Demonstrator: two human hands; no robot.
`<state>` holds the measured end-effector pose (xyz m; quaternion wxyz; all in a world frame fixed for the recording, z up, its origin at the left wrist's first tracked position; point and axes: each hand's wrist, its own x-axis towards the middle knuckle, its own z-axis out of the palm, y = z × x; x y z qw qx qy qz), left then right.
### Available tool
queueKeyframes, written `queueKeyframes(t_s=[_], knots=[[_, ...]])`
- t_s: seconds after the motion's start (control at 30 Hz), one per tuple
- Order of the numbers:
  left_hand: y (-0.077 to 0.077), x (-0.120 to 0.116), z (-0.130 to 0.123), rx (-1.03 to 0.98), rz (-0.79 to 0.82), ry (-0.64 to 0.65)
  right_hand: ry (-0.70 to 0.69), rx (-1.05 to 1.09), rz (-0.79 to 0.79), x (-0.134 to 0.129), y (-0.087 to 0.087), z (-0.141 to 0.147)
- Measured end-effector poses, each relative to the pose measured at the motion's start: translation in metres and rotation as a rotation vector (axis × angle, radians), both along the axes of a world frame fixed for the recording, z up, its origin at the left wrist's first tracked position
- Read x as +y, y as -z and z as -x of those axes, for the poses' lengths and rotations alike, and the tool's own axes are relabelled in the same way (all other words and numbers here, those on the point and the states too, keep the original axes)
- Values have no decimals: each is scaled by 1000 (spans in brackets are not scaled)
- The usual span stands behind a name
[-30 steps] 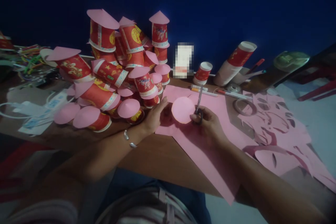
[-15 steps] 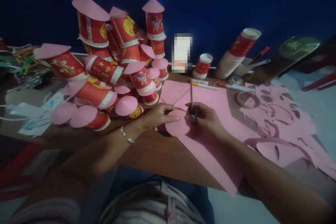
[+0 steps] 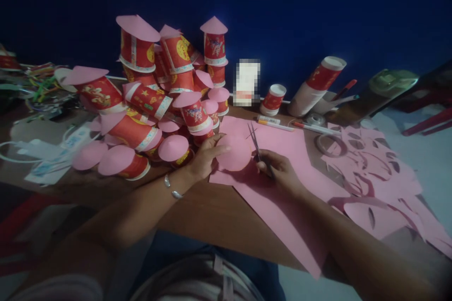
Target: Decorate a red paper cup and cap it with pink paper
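My left hand (image 3: 205, 159) pinches a round pink paper disc (image 3: 234, 153) by its left edge, above a large sheet of pink paper (image 3: 282, 160). In my right hand (image 3: 277, 169) is a pair of scissors (image 3: 256, 143) with dark handles, its blades slightly parted and pointing away from me. The blades stand just right of the disc, seemingly apart from it. To the left of my left hand lies a red paper cup with a pink cone top (image 3: 174, 149), one of several stacked there.
Pink paper scraps (image 3: 377, 164) and a tape roll (image 3: 331, 145) lie on the right. Behind the sheet are markers (image 3: 275, 123), a single red cup (image 3: 273, 99) and a tilted stack of cups (image 3: 318, 87). A white power strip (image 3: 38, 148) sits at the left.
The scissors have come away from the disc's edge and their blades have parted. My left hand has shifted its grip to the disc's left side. The whole view has tilted slightly.
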<state>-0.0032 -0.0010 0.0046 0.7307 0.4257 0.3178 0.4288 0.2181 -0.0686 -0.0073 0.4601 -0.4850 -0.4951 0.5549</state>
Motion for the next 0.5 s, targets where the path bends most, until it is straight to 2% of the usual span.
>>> queueKeyframes(t_s=[0.23,0.37,0.5], knots=[[-7,-3,1,-22,-22,-35,-62,-43,20,-7,-5,5],[-3,0,2,-36,-63,-64,-80,-55,12,-7,-9,5],[2,3,3,-42,-85,-78,-107,-51,-8,-4,-4,4]])
